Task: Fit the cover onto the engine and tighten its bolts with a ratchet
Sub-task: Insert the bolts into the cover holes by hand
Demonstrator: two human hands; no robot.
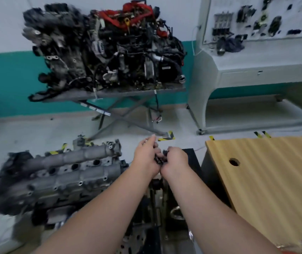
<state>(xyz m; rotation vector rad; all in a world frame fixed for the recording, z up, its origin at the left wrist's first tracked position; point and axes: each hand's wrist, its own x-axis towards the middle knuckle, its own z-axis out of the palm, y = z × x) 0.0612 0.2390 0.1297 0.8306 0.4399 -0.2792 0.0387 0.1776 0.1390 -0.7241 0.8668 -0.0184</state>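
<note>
Cover: the grey cast cover (pixel 77 173) lay along the top of the engine (pixel 42 189) at near left, apparently already seated; open bolt holes showed along its near edge, so by my judgement the bolts were not yet in.
Bolts: a cluster of small dark bolts (pixel 159 159) sat between the two hands, right of the engine's end. Count could not be read; the frame was blurred there.
Left hand: the left hand (pixel 146 156) was cupped, fingers curled around the dark bolts, index finger extended far-ward.
Right hand: the right hand (pixel 176 161) touched the left, fingertips pinching at the same cluster, seemingly picking one out.
Ratchet: not identified anywhere in view.
Step in hand (judgement): sorting bolts ahead of threading them into the cover.
Risk 1: a bolt slipping from the shared grip would drop into the dark stand (pixel 157 208) below the hands, where it would be hard to find.
Risk 2: the hands were off to the right of the cover, so bolts must be carried across; a loose cupped hold could spill several.
Risk 3: starting a bolt at an angle could cross-thread it in the soft cast housing; hand-start first.
Near right: a wooden table (pixel 267 180) with a round hole in its top.
Far centre: a second, fully dressed engine (pixel 102 48) with red parts on a grey folding stand (pixel 121 109).
Far right: a pale training panel (pixel 267 33) carrying dark components, on castors.
</note>
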